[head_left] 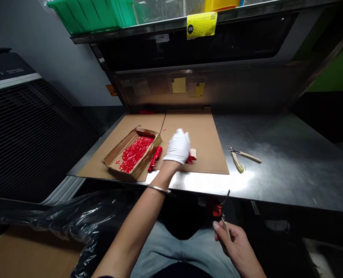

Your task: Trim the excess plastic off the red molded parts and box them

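Note:
My left hand (178, 147), in a white glove, is over the cardboard sheet (206, 135) with its fingers curled. A speck of red shows at the fingertips, but what they hold is hidden. Just beside its wrist lie a red part (190, 159) and a small cream-coloured piece (193, 153). My right hand (235, 239), bare, grips pliers (225, 224) by their beige handle, below the table's front edge. An orange-red piece (217, 211) is close to the pliers' jaws; whether they touch it I cannot tell. Left of the glove lies a red cylindrical part (156, 157).
An open cardboard box (120, 148) with many small red pieces stands on the left. A second pair of pliers (242, 155) lies open on the metal table (289, 154). Overhead, a shelf (165, 29) carries a green bin (93, 15). Black plastic film (96, 220) hangs at lower left.

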{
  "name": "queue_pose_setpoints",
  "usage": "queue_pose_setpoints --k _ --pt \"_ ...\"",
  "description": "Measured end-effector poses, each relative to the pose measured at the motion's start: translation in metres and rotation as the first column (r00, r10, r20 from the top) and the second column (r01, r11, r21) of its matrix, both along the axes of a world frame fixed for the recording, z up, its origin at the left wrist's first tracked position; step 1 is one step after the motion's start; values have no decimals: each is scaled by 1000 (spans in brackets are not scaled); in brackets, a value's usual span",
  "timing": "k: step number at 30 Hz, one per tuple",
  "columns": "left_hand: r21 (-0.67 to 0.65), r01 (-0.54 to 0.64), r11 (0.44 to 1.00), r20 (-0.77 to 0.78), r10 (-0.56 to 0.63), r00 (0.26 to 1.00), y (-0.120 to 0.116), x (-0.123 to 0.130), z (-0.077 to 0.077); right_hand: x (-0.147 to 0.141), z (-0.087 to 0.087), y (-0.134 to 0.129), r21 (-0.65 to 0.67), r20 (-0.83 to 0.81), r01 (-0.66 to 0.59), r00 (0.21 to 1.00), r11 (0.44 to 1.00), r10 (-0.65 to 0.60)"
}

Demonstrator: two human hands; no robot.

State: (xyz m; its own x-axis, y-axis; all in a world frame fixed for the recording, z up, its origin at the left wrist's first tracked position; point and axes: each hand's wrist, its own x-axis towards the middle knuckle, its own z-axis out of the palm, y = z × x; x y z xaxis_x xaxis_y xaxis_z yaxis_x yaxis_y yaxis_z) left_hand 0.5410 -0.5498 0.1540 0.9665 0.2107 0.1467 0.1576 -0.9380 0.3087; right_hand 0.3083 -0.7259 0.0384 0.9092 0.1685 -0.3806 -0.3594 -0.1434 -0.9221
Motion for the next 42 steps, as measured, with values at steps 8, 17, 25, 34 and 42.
queue_pose_setpoints --k 8,17,25,34,42 --pt "-116 180 977 -54 -187 981 -73 21 -16 -7 -15 -4 -21 41 -59 997 998 60" --pt "-147 -148 978 -152 126 980 5 7 -26 -6 -17 -6 77 -41 31 999 997 -28" --pt "-378 -65 923 -157 6 988 36 -32 -18 -3 -2 4 -50 82 -54 995 997 58" --pt "-865 192 464 60 -285 957 54 -217 -52 14 34 -10 -335 496 -44 841 941 216" --pt "-856 228 465 105 -276 955 64 -255 -76 29 64 18 -565 715 -33 479 825 509"
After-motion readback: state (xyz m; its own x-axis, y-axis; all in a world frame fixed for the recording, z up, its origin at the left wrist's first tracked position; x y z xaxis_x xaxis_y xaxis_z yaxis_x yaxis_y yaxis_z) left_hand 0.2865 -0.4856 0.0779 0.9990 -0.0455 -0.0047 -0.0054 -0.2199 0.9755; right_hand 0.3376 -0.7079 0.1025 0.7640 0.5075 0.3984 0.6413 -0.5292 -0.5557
